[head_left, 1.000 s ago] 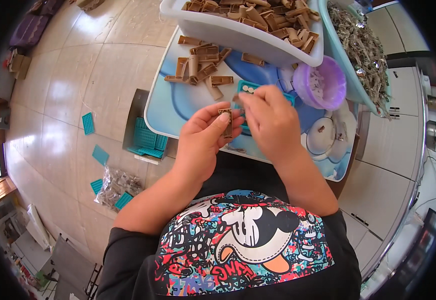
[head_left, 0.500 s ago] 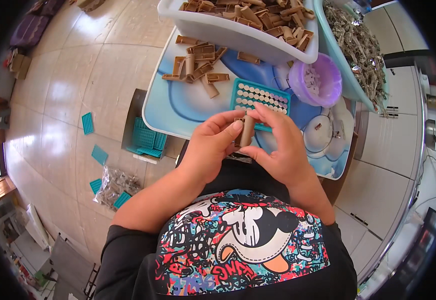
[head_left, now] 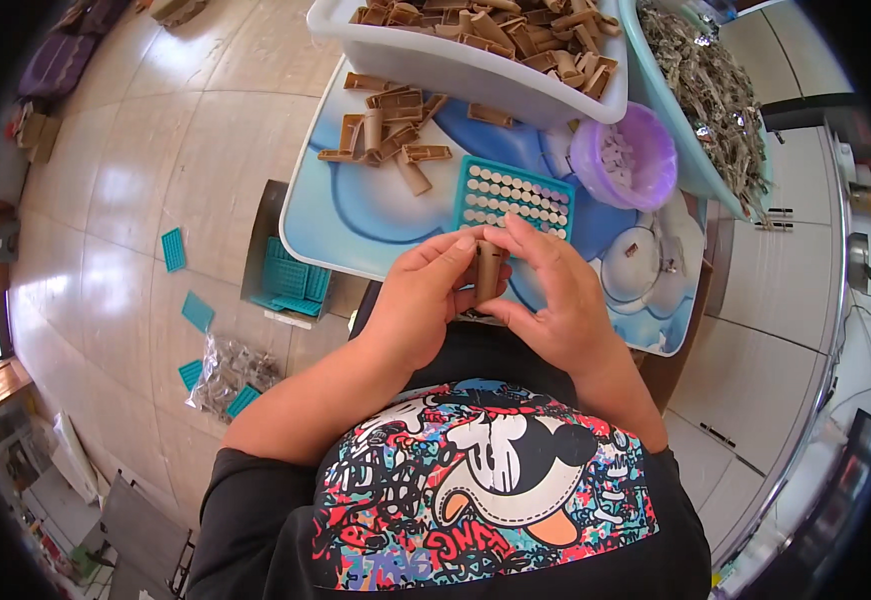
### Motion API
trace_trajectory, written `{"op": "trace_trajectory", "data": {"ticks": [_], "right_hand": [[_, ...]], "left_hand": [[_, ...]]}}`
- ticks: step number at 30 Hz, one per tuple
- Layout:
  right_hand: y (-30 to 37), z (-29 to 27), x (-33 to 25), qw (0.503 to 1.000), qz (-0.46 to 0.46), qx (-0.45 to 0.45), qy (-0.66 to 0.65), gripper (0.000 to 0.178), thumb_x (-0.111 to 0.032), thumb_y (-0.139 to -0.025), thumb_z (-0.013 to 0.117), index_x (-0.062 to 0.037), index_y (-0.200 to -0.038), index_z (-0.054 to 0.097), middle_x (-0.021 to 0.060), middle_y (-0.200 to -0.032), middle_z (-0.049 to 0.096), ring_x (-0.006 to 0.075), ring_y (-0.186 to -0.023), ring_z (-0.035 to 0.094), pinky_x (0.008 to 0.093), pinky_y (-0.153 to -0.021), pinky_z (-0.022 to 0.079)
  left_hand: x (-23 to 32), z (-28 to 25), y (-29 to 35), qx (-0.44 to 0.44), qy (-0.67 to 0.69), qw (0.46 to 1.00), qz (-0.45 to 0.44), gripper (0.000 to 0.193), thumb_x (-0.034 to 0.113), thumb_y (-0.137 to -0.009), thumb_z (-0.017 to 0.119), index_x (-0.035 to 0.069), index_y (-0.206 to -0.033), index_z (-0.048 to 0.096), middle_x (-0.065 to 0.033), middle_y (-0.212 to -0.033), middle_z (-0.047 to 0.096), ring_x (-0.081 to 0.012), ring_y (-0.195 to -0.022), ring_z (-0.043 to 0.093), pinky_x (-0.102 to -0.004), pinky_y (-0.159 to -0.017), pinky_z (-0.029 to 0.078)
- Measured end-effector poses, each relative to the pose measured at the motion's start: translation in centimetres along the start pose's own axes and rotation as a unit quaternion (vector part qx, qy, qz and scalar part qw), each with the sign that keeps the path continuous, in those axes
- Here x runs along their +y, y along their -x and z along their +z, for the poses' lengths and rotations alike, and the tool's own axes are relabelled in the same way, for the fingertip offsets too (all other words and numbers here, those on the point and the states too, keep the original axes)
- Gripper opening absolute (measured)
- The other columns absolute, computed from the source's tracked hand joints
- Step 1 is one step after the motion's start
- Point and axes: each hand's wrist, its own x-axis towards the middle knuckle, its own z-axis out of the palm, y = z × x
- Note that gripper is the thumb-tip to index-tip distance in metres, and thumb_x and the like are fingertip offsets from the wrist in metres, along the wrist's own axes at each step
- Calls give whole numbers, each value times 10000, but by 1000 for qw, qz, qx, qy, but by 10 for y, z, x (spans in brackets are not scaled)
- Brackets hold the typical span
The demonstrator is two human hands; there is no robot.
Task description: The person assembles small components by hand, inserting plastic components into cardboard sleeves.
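Note:
Both hands meet over my lap at the near edge of a small table (head_left: 356, 215) with a blue and white top. My left hand (head_left: 426, 295) and my right hand (head_left: 556, 300) together pinch one small brown plastic clip part (head_left: 487, 270), held upright between the fingertips. Just beyond the fingers lies a teal tray (head_left: 516, 195) with rows of small white round pieces. A loose heap of the same brown parts (head_left: 386, 130) lies farther back on the tabletop.
A white tub (head_left: 456, 60) of brown parts stands at the back. A purple bowl (head_left: 624, 158) and a teal basin of metal springs (head_left: 716, 90) sit to the right. On the floor, left, are teal trays in a box (head_left: 291, 280) and a plastic bag (head_left: 231, 370).
My hands have drawn back from the teal tray toward my body, and now hold the brown part upright between them.

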Motion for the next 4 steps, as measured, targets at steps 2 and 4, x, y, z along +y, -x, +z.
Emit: {"op": "trace_trajectory", "data": {"ticks": [2,4], "right_hand": [[2,0,1,1000,8,-2,-1,804,-106,-594,789,-40,-1305,420,104,-1098,597,287,-919,579,373,-785,469],[3,0,1,1000,15,-3,-2,801,-101,-594,788,-40,-1304,421,104,-1099,597,287,-922,580,374,-787,469]], "left_hand": [[0,2,-1,-6,1,1000,2,361,217,-962,429,-27,-1221,492,-122,-1070,599,-218,-974,604,-353,-858,504],[1,5,0,3,-27,1000,-1,377,225,-950,463,-24,-1232,486,-117,-1070,600,-214,-976,603,-351,-857,505]]}}
